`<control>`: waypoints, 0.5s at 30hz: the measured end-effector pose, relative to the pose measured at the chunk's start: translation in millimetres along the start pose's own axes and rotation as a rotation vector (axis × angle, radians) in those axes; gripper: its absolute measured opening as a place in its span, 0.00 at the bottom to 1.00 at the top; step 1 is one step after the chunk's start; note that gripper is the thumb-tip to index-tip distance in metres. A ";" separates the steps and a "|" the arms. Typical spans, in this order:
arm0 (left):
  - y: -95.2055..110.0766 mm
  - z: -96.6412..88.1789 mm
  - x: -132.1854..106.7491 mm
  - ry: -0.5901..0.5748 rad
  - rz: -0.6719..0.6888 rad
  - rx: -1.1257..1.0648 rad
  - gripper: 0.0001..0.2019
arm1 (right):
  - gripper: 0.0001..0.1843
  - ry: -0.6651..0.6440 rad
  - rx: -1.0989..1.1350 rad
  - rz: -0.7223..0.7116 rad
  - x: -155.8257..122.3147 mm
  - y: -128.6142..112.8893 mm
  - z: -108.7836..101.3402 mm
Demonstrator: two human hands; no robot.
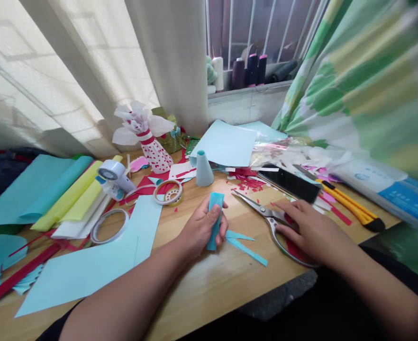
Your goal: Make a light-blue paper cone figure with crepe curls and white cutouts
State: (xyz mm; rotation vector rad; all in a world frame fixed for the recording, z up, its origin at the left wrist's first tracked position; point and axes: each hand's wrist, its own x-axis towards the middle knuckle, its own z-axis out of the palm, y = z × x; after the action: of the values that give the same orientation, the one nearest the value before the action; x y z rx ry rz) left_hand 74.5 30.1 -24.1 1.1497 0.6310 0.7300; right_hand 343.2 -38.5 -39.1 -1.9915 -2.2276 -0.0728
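My left hand [204,225] is closed around a folded strip of blue crepe paper [215,220], thumb pressed on its front face. Two narrow blue paper offcuts [248,251] lie on the table just right of that hand. Metal scissors [263,209] rest on the tabletop with blades slightly apart and tips pointing away to the left. Over their handles is my right hand [306,227], its thumb and fingers around the upper handle, which it partly hides. A pale blue paper cone [204,170] stands upright beyond my left hand.
On the wooden table [202,293], light blue paper [98,270] and tape rolls [109,226] lie left. A black phone [290,182], yellow utility knife [354,206] and red scraps [246,181] lie right. A dotted paper-wrapped bundle [155,151] stands behind, near the curtain.
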 end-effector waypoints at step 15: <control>12.4 -7.8 5.9 0.061 -0.251 -0.105 0.09 | 0.29 -0.180 1.010 0.369 0.1 -15.4 -16.8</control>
State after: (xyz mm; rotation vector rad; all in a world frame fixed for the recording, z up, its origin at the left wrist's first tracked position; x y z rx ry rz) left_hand 69.8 42.1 -14.9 0.9340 0.7641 0.5778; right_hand 329.3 -42.5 -21.5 -1.7412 -1.4078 1.0658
